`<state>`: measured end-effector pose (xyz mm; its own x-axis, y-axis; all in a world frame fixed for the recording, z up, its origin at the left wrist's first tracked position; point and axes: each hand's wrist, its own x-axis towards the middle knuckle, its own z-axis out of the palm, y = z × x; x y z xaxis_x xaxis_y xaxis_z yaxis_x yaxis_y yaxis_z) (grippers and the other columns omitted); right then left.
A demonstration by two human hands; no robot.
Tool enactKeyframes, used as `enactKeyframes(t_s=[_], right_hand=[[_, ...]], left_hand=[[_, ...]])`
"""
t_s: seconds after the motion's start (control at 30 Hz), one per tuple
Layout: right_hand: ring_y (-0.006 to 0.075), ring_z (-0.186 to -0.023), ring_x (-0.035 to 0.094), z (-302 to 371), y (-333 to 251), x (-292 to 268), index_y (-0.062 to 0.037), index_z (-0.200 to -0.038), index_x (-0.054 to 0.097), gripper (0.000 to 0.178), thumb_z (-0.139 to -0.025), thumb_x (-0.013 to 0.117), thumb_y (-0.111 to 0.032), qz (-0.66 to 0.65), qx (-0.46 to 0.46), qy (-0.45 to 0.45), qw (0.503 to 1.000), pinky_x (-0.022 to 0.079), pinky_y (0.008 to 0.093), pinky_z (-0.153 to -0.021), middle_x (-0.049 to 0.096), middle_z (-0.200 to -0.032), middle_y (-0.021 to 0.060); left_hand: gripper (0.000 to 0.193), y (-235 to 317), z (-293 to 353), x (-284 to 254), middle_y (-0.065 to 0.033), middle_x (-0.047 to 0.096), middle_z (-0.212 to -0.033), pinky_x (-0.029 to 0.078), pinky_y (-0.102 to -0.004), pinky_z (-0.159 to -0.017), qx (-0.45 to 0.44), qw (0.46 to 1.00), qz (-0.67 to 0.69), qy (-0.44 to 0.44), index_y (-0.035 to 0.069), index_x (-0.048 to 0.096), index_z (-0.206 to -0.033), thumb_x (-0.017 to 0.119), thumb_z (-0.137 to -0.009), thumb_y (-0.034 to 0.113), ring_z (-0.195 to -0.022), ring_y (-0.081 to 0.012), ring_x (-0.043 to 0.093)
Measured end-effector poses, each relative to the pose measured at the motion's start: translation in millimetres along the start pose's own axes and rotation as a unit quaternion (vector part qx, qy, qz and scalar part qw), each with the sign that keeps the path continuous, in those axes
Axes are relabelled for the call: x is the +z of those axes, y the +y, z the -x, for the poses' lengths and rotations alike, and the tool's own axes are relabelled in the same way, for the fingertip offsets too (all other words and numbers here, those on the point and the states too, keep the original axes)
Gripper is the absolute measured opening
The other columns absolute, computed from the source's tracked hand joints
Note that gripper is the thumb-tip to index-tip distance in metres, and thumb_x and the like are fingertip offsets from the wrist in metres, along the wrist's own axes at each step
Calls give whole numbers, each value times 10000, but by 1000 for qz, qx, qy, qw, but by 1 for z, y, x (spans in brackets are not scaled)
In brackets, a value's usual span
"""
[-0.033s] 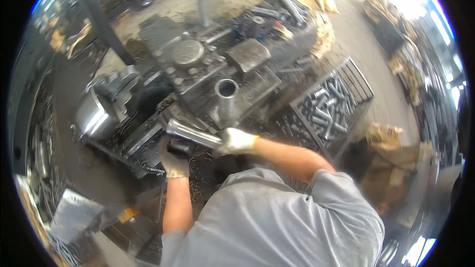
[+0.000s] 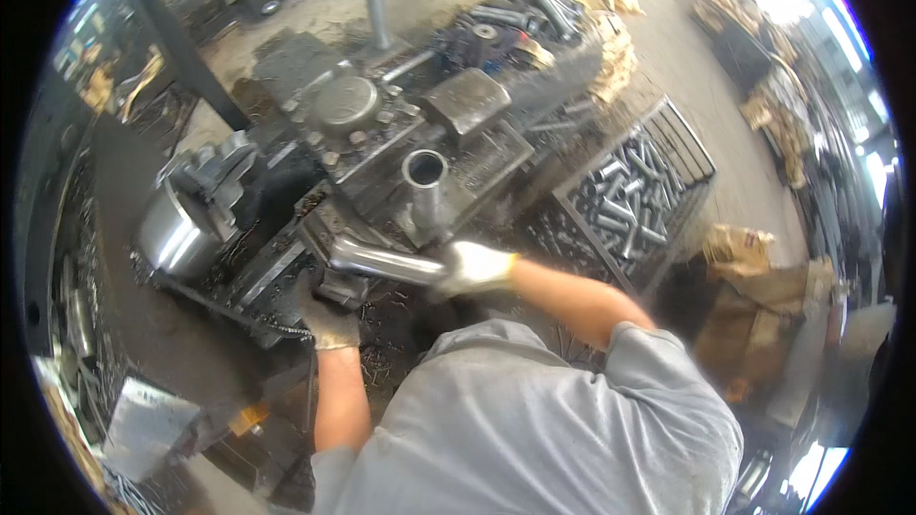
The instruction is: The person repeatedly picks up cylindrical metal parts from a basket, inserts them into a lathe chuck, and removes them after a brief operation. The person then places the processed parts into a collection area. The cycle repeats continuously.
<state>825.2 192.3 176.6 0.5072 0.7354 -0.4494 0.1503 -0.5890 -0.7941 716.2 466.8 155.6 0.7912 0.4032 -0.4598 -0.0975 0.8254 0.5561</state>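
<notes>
Polished silver metal tube [image 2: 389, 261]: held in my white-gloved right grip [image 2: 477, 268], apparently unmounted; left grip [image 2: 329, 320] closure, can't tell.

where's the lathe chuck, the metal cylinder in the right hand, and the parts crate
Lathe chuck [image 2: 176, 236], head view: shiny curved side
Metal cylinder [image 2: 389, 262], head view: mid-length side
Parts crate [image 2: 689, 134], head view: right-hand rim

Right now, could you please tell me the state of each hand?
Left hand: at a dark metal block; its grip cannot be told.
Right hand: closed, holding a shiny metal tube.
</notes>
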Motion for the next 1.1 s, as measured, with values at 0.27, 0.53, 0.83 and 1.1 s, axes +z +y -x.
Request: enactKeyframes(t_s=[0.27,0.53,0.83,1.1], right_hand=[[183,-601,707,240,245,-108,33,-1124,774,609,-726,930,-400,-149,262,298,906,581,317,-533,742,-774,117],[307,-1053,785,106,117,-163,-35,-1502,592,698,-893,767,-329,99,76,435,892,613,402,-957,779,-1256,193],[365,-999,763,-16,-106,-55,-147,-1111,790,321,-827,818,-293,243,-294,171,909,632,445,-854,762,-1182,139],[461,-1003,758,-119,-89,59,-54,-1437,535,580,-961,689,-349,329,-72,229,913,620,526,-875,758,-1123,268]], left_hand=[[255,29,44,-5,-81,760,-1190,621,-446,-941,-59,995,73,18,99,707,-1153,604,-1068,316,-1053,-245,737],[682,19,46,17,-163,741,-1147,608,-474,-855,-232,948,116,-187,28,664,-1348,464,-1081,621,-971,-302,724],[718,11,77,21,-205,743,-1196,637,-505,-921,-152,986,-36,-54,12,615,-1403,471,-1099,647,-1041,-360,759],[477,55,50,-37,-164,778,-1002,669,-444,-747,-6,995,-101,-14,23,698,-1240,654,-1054,461,-830,-319,785]])
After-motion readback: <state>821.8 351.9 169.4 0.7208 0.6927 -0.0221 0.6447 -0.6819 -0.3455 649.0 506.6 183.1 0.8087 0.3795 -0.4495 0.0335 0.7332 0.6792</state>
